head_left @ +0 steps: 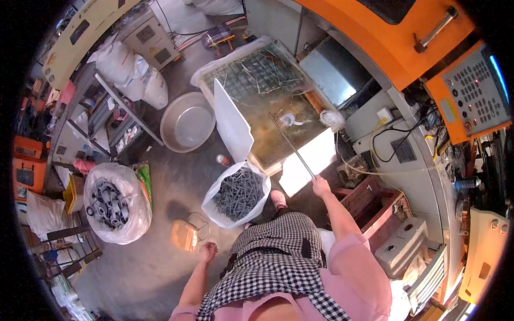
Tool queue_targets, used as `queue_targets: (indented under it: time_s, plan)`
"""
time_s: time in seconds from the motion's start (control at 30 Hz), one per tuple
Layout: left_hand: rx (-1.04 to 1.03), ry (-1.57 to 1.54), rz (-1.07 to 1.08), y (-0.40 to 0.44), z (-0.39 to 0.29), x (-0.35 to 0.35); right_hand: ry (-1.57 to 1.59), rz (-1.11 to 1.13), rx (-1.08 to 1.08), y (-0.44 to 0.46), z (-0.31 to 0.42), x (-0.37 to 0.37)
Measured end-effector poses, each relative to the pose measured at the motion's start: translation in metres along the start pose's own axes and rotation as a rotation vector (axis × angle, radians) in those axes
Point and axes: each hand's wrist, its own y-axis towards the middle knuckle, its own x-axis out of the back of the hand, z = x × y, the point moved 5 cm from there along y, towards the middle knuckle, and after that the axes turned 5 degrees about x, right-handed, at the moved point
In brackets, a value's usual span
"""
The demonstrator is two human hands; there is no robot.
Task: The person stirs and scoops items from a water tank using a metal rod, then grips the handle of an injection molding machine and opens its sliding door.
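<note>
My right hand [321,186] is closed around one end of a thin metal rod [292,145]. The rod reaches out over the murky water of a large shallow tank [259,159]. Close to its far end, a white ring-like piece [289,119] lies in the water. Down at the left, my left hand [208,251] hangs with its fingers curled and nothing visible in them. It is nearest to a small wooden stool [184,235] with a metal loop beside it. A white bag of thin grey plastic parts [237,193] stands in front of me.
A wide metal basin [188,122] and a white board [233,120] stand left of the tank. Further left is a bag of grey rings [108,203]. An orange machine with a keypad panel [474,91] borders the right, above a reddish crate [375,206]. A spray can [223,160] stands on the floor.
</note>
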Motion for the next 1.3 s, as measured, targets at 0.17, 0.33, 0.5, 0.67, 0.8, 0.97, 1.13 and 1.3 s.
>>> queue_targets:
  time_s: [0.17,0.33,0.5,0.67,0.8,0.97,1.13,1.3]
  plan:
    - [0.074,-0.152,-0.002,-0.008,0.045,0.017,-0.076,-0.069,-0.055,-0.071,-0.001,0.026]
    - [0.097,-0.136,0.01,-0.019,0.066,0.022,-0.09,-0.118,-0.122,-0.096,-0.013,0.043]
    - [0.046,0.03,-0.012,-0.002,0.064,0.025,-0.121,-0.163,-0.092,-0.057,-0.029,0.042]
    - [0.058,-0.092,0.013,-0.006,-0.003,0.014,-0.179,-0.034,-0.143,-0.04,-0.007,0.059]
    - [0.046,0.056,0.009,-0.018,-0.046,0.006,-0.25,0.072,-0.161,-0.035,-0.002,0.074]
    - [0.083,0.083,-0.019,-0.005,-0.028,0.0,-0.286,0.16,-0.19,-0.046,0.01,0.099]
    - [0.123,0.039,-0.03,-0.01,-0.028,-0.003,-0.313,0.184,-0.128,-0.057,0.022,0.113]
    - [0.123,0.036,-0.021,-0.007,-0.034,-0.009,-0.372,0.206,-0.034,-0.044,0.016,0.111]
